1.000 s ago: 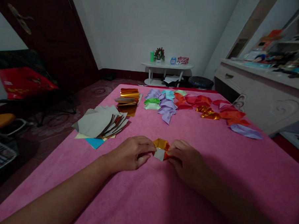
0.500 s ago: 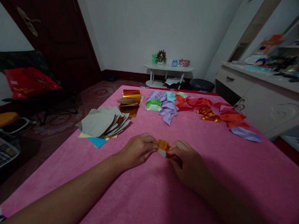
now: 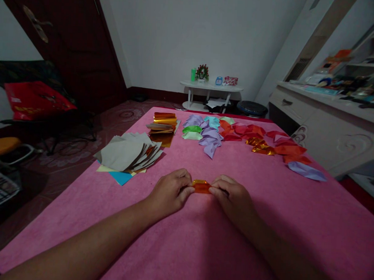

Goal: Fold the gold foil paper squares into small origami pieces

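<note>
A small folded piece of shiny gold foil paper (image 3: 201, 186) is stretched between my two hands, low over the pink cloth. Its left end is pinched between the thumb and fingers of my left hand (image 3: 174, 190). My right hand (image 3: 234, 196) pinches the opposite end the same way. The ends themselves are hidden under the fingertips. Beyond my hands lie folded purple paper pieces (image 3: 210, 141), with a green folded piece (image 3: 192, 129) beside them.
On the left lies a fanned stack of grey-backed sheets (image 3: 124, 151), blue and yellow paper under it. Behind it sits a gold foil stack (image 3: 162, 130). Red and orange folded pieces (image 3: 290, 148) spread over the pink-covered table (image 3: 170, 246) at far right. A white cabinet (image 3: 324, 121) stands right.
The gold foil paper has been turned: its grey underside no longer shows, and a flat shiny face points toward me. Both hands have shifted slightly and still pinch its ends.
</note>
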### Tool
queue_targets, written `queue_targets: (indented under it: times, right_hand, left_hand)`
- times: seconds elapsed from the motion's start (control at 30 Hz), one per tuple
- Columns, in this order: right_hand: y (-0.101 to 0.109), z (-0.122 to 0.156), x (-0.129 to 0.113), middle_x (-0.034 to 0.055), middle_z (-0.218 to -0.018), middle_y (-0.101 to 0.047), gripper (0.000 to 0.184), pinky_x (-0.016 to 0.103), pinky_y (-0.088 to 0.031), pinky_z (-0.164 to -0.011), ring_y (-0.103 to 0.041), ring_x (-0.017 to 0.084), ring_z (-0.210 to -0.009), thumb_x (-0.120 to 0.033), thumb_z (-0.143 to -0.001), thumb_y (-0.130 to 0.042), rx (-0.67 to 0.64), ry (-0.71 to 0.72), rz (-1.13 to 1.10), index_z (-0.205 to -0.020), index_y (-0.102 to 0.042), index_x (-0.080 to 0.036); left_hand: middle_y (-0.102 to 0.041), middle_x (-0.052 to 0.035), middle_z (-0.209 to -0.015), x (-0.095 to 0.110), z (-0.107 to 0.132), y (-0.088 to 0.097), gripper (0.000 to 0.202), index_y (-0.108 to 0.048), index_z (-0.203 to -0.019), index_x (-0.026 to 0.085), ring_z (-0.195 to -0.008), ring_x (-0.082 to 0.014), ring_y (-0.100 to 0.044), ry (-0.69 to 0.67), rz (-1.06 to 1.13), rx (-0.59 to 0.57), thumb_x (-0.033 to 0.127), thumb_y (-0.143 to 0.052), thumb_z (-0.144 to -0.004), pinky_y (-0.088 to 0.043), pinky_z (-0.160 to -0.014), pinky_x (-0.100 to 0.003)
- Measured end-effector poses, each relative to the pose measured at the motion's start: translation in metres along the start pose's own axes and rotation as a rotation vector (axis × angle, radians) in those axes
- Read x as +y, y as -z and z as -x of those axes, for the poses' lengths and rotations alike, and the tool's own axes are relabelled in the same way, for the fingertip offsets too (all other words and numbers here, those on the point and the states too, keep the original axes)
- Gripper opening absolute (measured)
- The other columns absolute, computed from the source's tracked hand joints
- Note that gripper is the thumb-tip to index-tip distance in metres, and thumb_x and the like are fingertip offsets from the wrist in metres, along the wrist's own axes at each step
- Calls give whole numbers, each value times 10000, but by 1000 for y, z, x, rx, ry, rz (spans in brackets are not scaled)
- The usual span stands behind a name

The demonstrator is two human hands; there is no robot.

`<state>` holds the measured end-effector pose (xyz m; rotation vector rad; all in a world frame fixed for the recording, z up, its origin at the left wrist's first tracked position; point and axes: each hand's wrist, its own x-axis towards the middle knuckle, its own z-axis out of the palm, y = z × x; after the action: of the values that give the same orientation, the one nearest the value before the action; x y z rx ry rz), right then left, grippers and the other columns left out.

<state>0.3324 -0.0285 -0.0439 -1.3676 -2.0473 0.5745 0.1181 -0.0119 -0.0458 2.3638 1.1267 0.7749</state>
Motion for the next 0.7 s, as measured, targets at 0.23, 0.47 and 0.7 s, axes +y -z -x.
queue_targets:
  times: [0.23,0.47,0.7]
  right_hand:
    - [-4,-12,3,-21,-687,-551,184,251,-323,-566,-494,125,-615,-289,-808,-566,-5,-183,81,-653,-585,-192]
    - [-7,-16,-3,-31,-648,-553,193,245,-266,-528,-462,109,-559,-307,-754,-592,34,-229,215,-602,-549,-195]
    - [-12,-18,-6,-28,-631,-559,180,245,-240,-525,-476,118,-563,-294,-737,-585,51,-267,358,-600,-513,-202]
  left_hand:
    - [-583,-28,-806,2,0,-1,129,-569,-698,174,-756,-154,-551,136,-53,15,208,-544,-820,-452,-689,-267]
    - [-600,-33,-819,3,-1,0,132,-565,-719,178,-758,-165,-565,215,-164,13,261,-551,-820,-438,-672,-275]
    - [-603,-39,-800,5,-2,2,190,-567,-767,186,-750,-194,-573,248,-337,7,362,-568,-838,-398,-636,-294]
